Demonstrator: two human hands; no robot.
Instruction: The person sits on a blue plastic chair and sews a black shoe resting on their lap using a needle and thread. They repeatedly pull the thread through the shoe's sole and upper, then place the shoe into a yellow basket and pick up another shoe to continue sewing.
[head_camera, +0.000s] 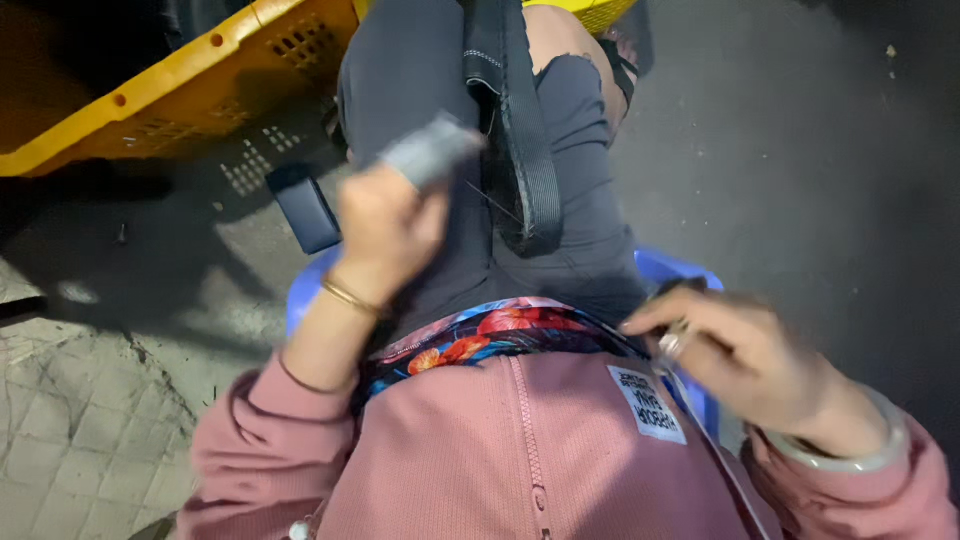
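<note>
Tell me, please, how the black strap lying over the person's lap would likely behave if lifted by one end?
The black strap would probably be floppy: it already bends into a loop over the dark trousers. It looks like flat woven webbing, so likely light and not slippery. It seems unlikely to roll or break.

grey piece: a small, flat, blurred grey item (432, 150), held up in the left hand (385, 230) above the lap; its kind cannot be told.
pose: tilted, upper end pointing up and to the right, lower end pinched in the fingers (415, 205).
black strap: a wide black webbing band (520, 140) with light stitching, hanging down over the dark trousers and ending in a loop just right of the grey piece.
thin item: something small and dark at the right hand (745, 355), too blurred to tell.
</note>
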